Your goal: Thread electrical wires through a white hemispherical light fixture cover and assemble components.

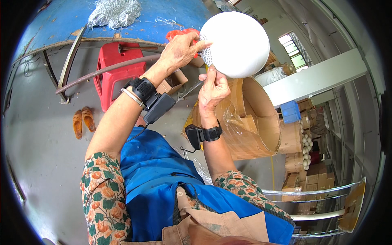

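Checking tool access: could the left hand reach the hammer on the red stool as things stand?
Probably, if the left hand leaves the white ball; the hammer lies uncovered on the red stool below.

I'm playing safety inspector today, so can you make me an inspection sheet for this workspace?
Surface: blue worktable, with brown worn-looking patches and a pile of silvery strands.
Job's things: white ball, with a dotted band at its left edge.
Clutter: hammer on a red stool; orange slippers on the grey floor.
Hands: left hand touches the band; right hand is at the ball's lower edge, its exact grip unclear.
Cables: a thin black cable hangs by the right wrist's black device.
Surroundings: big open cardboard box, stacked boxes, a window.
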Tool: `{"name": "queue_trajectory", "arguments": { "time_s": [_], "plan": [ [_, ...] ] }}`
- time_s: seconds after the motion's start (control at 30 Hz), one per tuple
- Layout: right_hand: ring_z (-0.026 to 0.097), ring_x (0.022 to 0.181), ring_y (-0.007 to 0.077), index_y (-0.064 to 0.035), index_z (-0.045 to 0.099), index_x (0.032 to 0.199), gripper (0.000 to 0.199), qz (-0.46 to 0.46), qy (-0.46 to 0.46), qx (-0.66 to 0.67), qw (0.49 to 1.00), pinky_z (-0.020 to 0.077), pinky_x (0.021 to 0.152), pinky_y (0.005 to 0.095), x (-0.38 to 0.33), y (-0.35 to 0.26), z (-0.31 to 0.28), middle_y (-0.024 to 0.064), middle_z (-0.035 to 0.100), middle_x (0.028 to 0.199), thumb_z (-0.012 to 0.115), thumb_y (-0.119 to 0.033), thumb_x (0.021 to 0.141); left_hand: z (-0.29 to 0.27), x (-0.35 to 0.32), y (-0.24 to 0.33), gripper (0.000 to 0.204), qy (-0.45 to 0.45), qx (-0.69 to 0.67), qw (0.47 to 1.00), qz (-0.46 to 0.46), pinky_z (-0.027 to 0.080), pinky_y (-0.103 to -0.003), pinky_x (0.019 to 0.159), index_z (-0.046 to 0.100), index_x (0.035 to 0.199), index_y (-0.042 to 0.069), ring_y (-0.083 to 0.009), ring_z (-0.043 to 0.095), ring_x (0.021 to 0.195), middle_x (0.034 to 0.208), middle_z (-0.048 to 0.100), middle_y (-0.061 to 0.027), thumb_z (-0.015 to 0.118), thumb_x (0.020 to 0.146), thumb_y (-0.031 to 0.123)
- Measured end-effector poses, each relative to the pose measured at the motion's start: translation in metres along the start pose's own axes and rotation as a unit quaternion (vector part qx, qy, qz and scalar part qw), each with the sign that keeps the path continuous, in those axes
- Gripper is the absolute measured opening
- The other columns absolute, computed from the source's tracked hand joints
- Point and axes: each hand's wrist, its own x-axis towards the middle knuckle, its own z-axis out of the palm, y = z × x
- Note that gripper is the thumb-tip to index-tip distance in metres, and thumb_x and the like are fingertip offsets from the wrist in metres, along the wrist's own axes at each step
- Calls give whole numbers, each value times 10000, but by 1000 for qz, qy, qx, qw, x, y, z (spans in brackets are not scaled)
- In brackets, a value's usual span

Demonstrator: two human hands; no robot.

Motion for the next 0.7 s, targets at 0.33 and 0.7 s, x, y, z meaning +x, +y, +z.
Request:
{"name": "queue_trajectory", "arguments": {
  "time_s": [0.33,0.7],
  "plan": [
    [465,498,42,33,615,800,148,4,-4,24,1000,380,487,188,-2,-4,2,24,564,563,583,-103,847,-10,-1,-4,615,-57,-40,996,61,461,-389,662,538,1039,-31,-331,609,755,760,601,-215,539,800,535],
    [502,485,59,6,571,775,142,70,-104,59,990,392,484,178,2,-33,-23,23,565,564,611,-115,838,-5,-1,1,626,26,81,996,37,420,-323,557,560,981,-39,-196,505,582,643,538,-102,689,689,499]
  ]
}}
